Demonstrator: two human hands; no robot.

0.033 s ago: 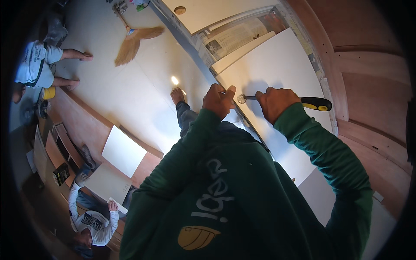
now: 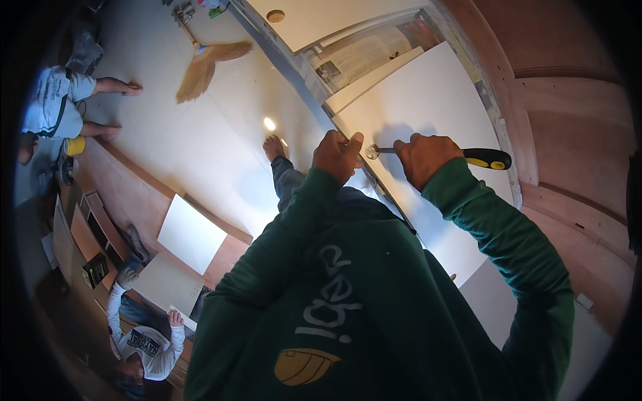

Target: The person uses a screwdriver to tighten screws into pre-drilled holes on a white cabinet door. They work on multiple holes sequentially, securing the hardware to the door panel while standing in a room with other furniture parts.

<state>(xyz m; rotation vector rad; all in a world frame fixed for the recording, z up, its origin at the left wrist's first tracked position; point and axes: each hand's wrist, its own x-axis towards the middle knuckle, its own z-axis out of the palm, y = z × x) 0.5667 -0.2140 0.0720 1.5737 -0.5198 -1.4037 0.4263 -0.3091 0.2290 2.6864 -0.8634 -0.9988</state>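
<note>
Head view: 2 hands work a screwdriver (image 2: 461,156) at a white panel's (image 2: 435,100) edge.
Right hand (image 2: 422,157) grips its handle at 1 o'clock; left hand (image 2: 336,156) pinches the fitting (image 2: 372,152) at its tip, 12 o'clock.

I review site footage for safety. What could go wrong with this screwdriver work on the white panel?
The left hand pinches a small round fitting right at the tip of the screwdriver that the right hand drives; a slip could jab the fingers. A slip could also gouge the white panel. The person's bare foot has no protection if the tool drops.
</note>
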